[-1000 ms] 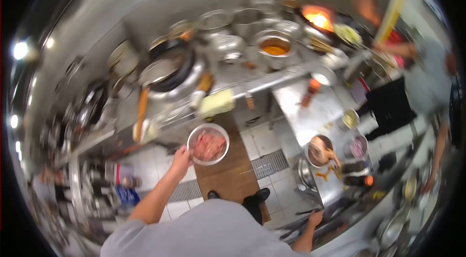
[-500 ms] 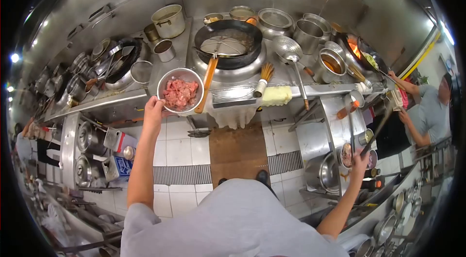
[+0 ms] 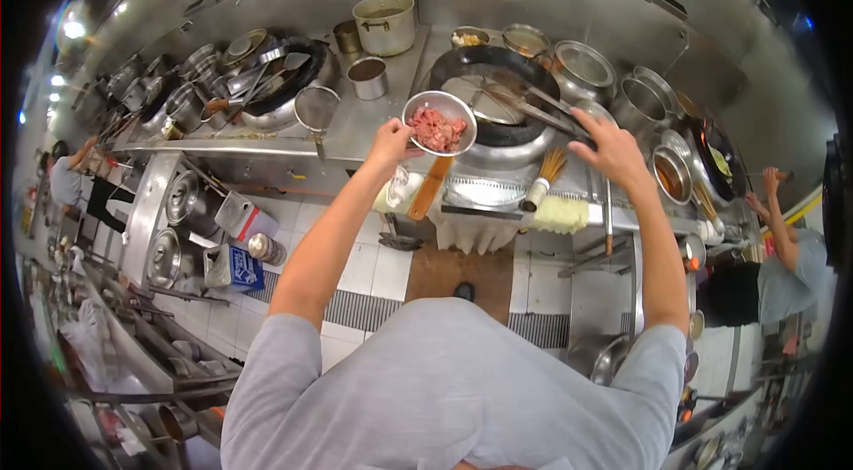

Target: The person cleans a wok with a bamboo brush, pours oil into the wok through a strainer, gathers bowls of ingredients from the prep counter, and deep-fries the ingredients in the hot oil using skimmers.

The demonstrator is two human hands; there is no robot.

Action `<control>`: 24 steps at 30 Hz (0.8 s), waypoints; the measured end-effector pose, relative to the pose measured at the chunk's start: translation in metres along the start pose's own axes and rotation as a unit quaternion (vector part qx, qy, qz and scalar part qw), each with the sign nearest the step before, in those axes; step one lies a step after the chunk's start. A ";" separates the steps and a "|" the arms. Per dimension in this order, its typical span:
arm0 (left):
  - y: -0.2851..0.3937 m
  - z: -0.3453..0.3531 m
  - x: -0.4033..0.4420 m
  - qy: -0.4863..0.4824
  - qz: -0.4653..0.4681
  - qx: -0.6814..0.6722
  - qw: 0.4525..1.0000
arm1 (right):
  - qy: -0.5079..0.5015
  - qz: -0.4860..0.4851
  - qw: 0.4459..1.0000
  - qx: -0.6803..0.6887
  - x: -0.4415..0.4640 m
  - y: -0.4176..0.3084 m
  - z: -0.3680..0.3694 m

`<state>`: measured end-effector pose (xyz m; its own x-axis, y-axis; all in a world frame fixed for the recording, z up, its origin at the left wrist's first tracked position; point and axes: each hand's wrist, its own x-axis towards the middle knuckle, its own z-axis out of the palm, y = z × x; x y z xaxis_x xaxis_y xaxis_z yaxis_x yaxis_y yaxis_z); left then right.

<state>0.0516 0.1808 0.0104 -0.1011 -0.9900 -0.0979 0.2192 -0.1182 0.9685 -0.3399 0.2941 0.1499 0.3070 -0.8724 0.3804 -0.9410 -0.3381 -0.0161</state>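
Observation:
My left hand (image 3: 391, 146) is closed on the near left rim of a round metal bowl (image 3: 472, 125) of raw sliced meat (image 3: 436, 130). The bowl is over the near left edge of a black wok (image 3: 447, 70). In my right hand (image 3: 615, 153) is a pair of long metal tongs (image 3: 553, 117), reaching left over the wok. A round strainer (image 3: 466, 97) lies in the wok, and its wooden handle (image 3: 431, 188) sticks out toward me below the bowl. The bowl and tongs partly hide the wok's inside.
A bamboo brush (image 3: 545, 179) and a folded pale cloth (image 3: 562, 214) lie along the stove's front edge. Behind stand a large pot (image 3: 385, 24) and a steel container (image 3: 368, 77). A co-worker (image 3: 786, 261) stands at another wok on the right; another person (image 3: 75, 181) is far left.
My right hand has come up from the low right side and brought the tongs over the wok. The bowl is now closer to the wok, and my view has turned left.

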 end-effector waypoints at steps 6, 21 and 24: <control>0.007 0.042 0.046 0.079 0.305 0.253 0.915 | -0.044 -0.099 0.993 -0.042 0.093 0.008 0.017; -0.036 0.030 0.118 0.071 -0.031 -0.105 0.991 | -0.110 -0.120 0.982 -0.099 0.177 0.040 0.051; -0.054 0.018 0.133 0.093 0.004 -0.025 0.995 | -0.108 -0.114 0.982 -0.101 0.185 0.029 0.044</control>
<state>0.0093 0.0568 -0.0512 0.0809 -0.9875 -0.1350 0.2681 -0.1089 0.9572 -0.3038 0.1076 0.1791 0.5162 -0.8438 0.1467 -0.8464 -0.4763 0.2384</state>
